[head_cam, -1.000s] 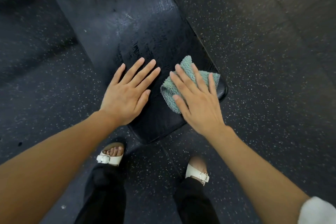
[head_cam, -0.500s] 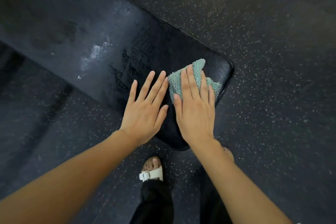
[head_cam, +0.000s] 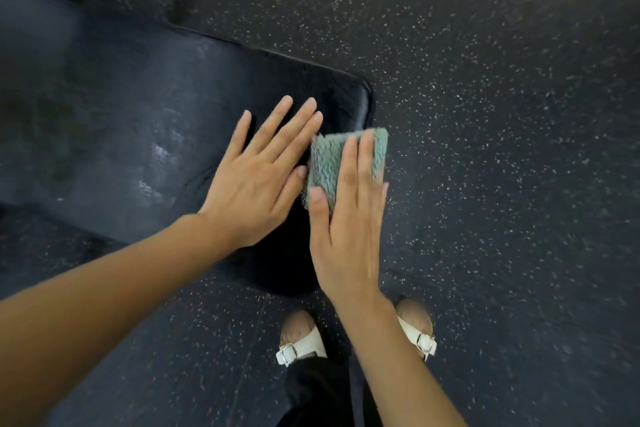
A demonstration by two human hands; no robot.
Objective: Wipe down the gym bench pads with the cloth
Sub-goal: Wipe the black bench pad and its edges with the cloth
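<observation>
Bottom centre of frame: white sandals [head_cam: 301,348] and black trouser legs [head_cam: 311,392] on the speckled rubber floor [head_cam: 485,114]. The person stands at the end of the bench.

Centre: both forearms reach forward.
- Right hand [head_cam: 346,218]: flat, fingers straight and close together, palm down on the cloth [head_cam: 329,163]. It presses the cloth and does not grip it.
- Left hand [head_cam: 256,180]: flat, fingers straight and slightly spread, resting bare on the bench pad [head_cam: 114,107] just beside the cloth. It holds nothing and looks like a brace.

Cloth: teal, textured, folded to a small wad. It sits at the pad's right-hand end edge, right of centre, with its far corner overhanging towards the floor.

Pad: dark and matte, running from centre to the upper left. Pale damp-looking patches [head_cam: 159,152] show left of the left hand.

Progress, as a judgement: the wipe is mid-pass at the end edge. The sheen suggests that the near stretch has been covered. The upper-left stretch is blurred and dim, so I cannot tell whether it is done. No other pad is in view, so any others remain unaccounted for.
</observation>
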